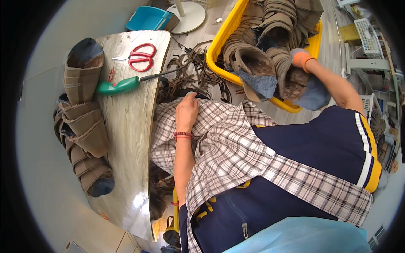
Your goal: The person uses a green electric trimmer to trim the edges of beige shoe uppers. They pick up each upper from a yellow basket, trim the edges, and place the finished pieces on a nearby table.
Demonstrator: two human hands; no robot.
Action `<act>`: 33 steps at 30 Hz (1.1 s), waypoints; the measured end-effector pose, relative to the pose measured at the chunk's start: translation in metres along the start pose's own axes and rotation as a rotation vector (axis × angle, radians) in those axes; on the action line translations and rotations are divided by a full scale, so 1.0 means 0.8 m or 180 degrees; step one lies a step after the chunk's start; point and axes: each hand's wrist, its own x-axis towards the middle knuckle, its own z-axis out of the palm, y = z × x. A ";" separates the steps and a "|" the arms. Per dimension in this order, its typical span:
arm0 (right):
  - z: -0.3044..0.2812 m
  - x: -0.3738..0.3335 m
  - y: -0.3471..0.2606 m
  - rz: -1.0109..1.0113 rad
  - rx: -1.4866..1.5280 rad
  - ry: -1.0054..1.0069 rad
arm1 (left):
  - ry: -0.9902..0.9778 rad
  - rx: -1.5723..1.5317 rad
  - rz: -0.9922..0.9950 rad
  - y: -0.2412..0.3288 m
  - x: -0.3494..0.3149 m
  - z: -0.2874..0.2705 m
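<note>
Stack [294, 80] of nested brown sleeves lies in the yellow basket [225, 37], open end toward the wearer and overhanging the near rim; a blue-grey flap [314, 96] hangs out of that end; more such stacks lie alongside it.

Handling, judged by eye: thick, napped cloth, soft but with enough body to keep a tube shape; one sleeve probably light, the whole nest bulkier and apt to bend or slide apart; rough face, so little slip expected; not fragile; best hold likely around the outer wall just behind the open end, since a pinch on the flap alone may draw out only the end piece.

Right hand [301, 59], in an orange-and-grey glove, lies on the stack's right outer side; fingertips not clear, so cannot tell whether it is clamped or merely resting; elbow bent out to the right, forearm slanting up and leftward over the basket's edge.

Left hand [187, 113] well apart from the right; back upward on the checked apron [221, 147], beside the table [131, 168]; forearm nearly straight ahead, fingers loosely curled; whether they enclose anything, cannot tell.
</note>
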 end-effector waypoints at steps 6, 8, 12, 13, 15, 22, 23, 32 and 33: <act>-0.108 -0.067 0.043 0.0280 -0.0505 0.0851 | 0.0211 -0.0037 0.0165 -0.010 -0.003 0.005; -0.147 -0.084 0.057 0.0164 -0.0715 0.1223 | 0.0310 -0.0201 0.0329 -0.014 -0.005 0.013; -0.235 -0.106 0.012 -0.0740 -0.0306 0.1913 | 0.0757 -0.0724 0.0641 -0.018 -0.006 0.021; -0.261 -0.124 -0.024 -0.1207 -0.0195 0.2199 | 0.0939 -0.1016 0.0818 -0.015 -0.010 0.015; -0.300 -0.135 -0.095 -0.2068 -0.0305 0.2427 | 0.1749 -0.1254 0.1021 0.015 -0.036 -0.022; -0.391 -0.112 -0.379 -0.4977 -0.0460 0.3190 | 0.4443 -0.1683 0.0186 -0.019 -0.187 -0.116; -0.403 -0.111 -0.422 -0.5377 -0.0581 0.3245 | 0.4417 -0.1503 0.0103 -0.021 -0.216 -0.120; -0.364 -0.069 -0.708 -0.5622 0.1262 0.4030 | 0.4655 -0.2977 -0.0686 -0.106 -0.281 -0.112; -0.357 -0.060 -0.713 -0.5319 0.1369 0.4174 | 0.4564 -0.3025 -0.0775 -0.111 -0.281 -0.118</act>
